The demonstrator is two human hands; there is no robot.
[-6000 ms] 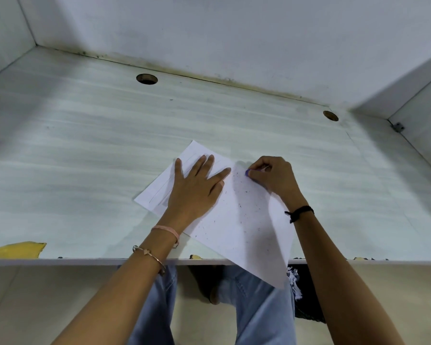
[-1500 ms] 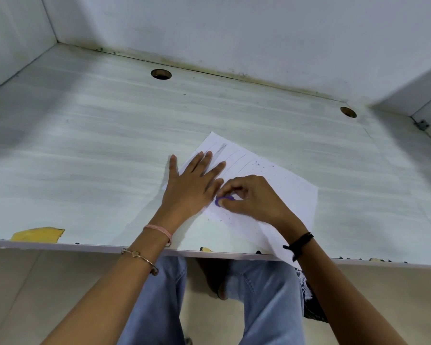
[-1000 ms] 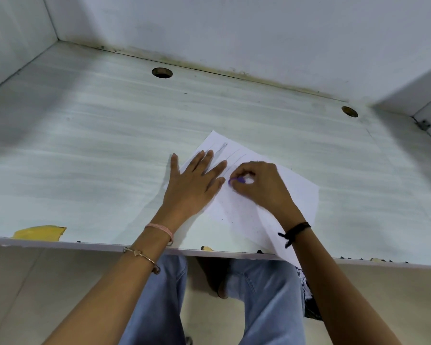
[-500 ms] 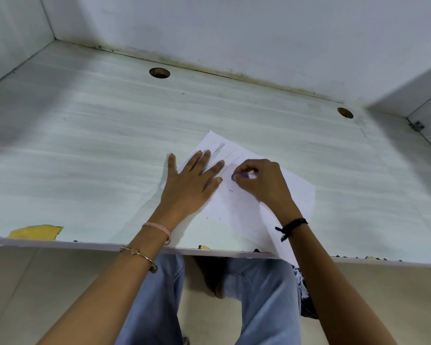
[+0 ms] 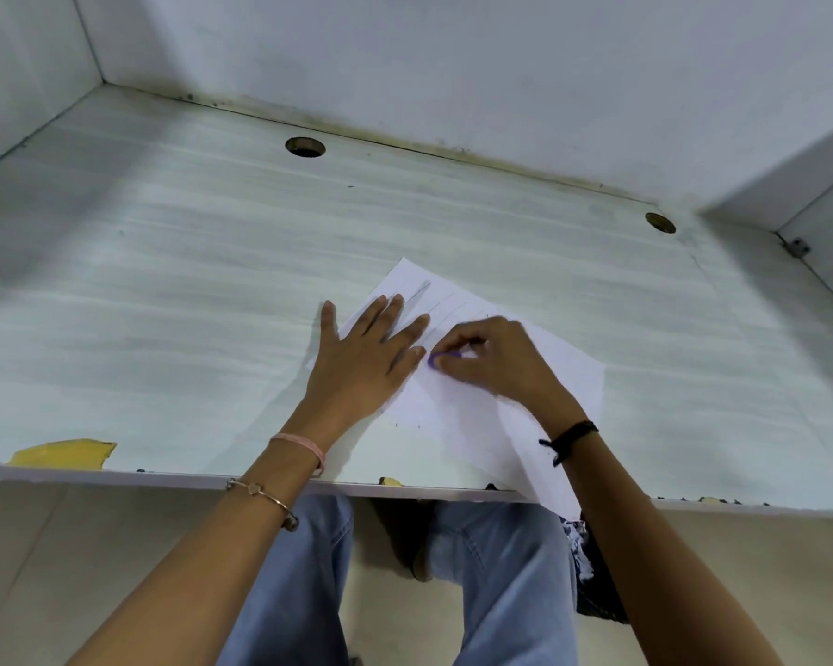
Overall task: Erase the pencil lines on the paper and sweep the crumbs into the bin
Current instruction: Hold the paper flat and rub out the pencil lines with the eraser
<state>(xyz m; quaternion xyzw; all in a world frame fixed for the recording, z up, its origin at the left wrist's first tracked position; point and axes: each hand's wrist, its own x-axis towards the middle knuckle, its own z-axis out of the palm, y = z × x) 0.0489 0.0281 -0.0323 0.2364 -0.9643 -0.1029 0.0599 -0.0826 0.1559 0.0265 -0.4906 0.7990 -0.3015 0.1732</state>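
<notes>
1. Since half a second ago the small purple eraser is drawn back toward the desk's front. Erasing is judged under way, as faint pencil lines remain.
2. It is pinched in the right hand; the left hand is pressed flat, fingers straight, on the white paper sheet.
3. The sheet's near corner overhangs the pale wood-grain desk — bare room lies left and beyond; no bin is seen.

A: Where is the paper?
B: On the table, right of the middle, its near corner over the front edge.
A: And the hands?
B: Left hand lies on the sheet's left part. Right hand is just right of it, with the eraser at its fingertips.
</notes>
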